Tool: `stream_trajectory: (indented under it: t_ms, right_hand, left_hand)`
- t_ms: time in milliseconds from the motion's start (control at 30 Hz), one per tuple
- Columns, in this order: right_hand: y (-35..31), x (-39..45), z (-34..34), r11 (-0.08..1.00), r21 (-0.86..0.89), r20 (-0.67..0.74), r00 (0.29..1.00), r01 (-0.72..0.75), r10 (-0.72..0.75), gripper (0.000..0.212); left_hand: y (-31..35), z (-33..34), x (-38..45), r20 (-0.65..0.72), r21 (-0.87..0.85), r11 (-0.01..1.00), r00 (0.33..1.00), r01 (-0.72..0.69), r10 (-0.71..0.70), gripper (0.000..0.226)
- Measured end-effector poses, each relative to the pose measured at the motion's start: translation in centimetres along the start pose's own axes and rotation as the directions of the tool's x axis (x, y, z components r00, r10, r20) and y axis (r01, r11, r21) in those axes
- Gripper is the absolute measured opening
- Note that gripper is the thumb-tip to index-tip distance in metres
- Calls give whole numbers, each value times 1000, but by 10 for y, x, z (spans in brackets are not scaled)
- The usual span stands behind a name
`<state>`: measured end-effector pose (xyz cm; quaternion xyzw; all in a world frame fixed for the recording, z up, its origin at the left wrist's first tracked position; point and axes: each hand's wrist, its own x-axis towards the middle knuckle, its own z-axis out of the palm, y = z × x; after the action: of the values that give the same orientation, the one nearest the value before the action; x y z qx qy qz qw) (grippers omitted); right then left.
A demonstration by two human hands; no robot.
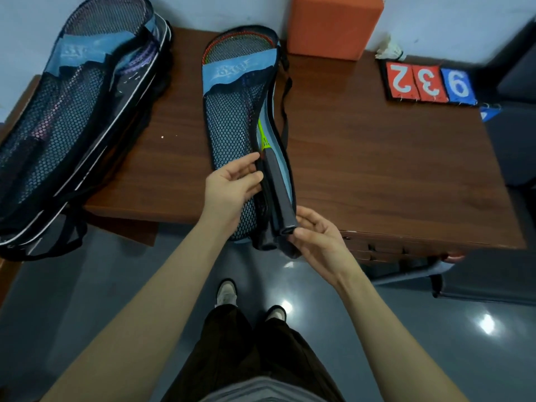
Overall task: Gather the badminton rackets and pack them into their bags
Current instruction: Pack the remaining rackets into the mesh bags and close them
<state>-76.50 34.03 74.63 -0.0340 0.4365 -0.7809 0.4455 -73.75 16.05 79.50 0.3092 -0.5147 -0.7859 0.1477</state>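
Observation:
A blue and black mesh racket bag (232,111) lies lengthwise on the brown table (377,158), its lower end hanging over the front edge. Racket heads with red and green rims (232,42) show at its top. A dark grey racket handle (280,192) with a yellow-green shaft sticks out of the open side. My left hand (232,187) pinches the bag's black edge beside the handle. My right hand (316,239) holds the butt end of the handle and the bag's lower edge. A second, larger mesh bag (78,111) with rackets inside lies at the left.
An orange block (333,24) stands at the back of the table. Red and blue number cards reading 2, 3, 9 (429,82) lie at the back right, a white shuttlecock (390,49) behind them. Dark chairs (516,140) are at the right. My feet stand on grey floor below.

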Motion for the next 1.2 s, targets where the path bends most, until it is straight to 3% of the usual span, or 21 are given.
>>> stream_trajectory:
  t_ms: [133, 267, 367, 433, 600, 767, 900, 1033, 1200]
  right_hand:
    - [-17, 3, 8, 999, 7, -70, 997, 42, -41, 68]
    - [-42, 6, 18, 996, -55, -50, 996, 77, -80, 44]
    - [-59, 6, 23, 991, -120, -47, 997, 63, -69, 25]
    - [-65, 5, 24, 990, -124, -53, 996, 63, -70, 16]
    - [-62, 3, 24, 990, -135, -121, 991, 35, -52, 15]
    - [-57, -3, 21, 988, -154, -172, 983, 33, -60, 15]
    - [-57, -6, 14, 987, -156, -144, 987, 41, -64, 15]
    - [-64, -4, 16, 977, -212, -150, 989, -29, -3, 33]
    - [-68, -1, 23, 966, -256, -133, 991, -15, -20, 13]
  left_hand:
    - [11, 20, -7, 50, 59, 996, 997, -61, 58, 27]
    - [30, 31, -16, 98, 188, 964, 980, -189, 173, 24]
    - [38, 26, -25, 220, 425, 837, 936, -345, 274, 25]
    - [38, 14, -31, 333, 538, 741, 909, -401, 250, 30]
    - [24, -1, -46, 488, 614, 618, 851, -492, 194, 68]
    - [16, -3, -51, 546, 671, 446, 802, -592, 243, 50]
    - [6, 0, -60, 504, 671, 420, 792, -610, 344, 27]
    - [-8, 6, -63, 363, 673, 432, 776, -601, 515, 13]
    - [-12, 7, -66, 256, 713, 396, 740, -579, 621, 9]
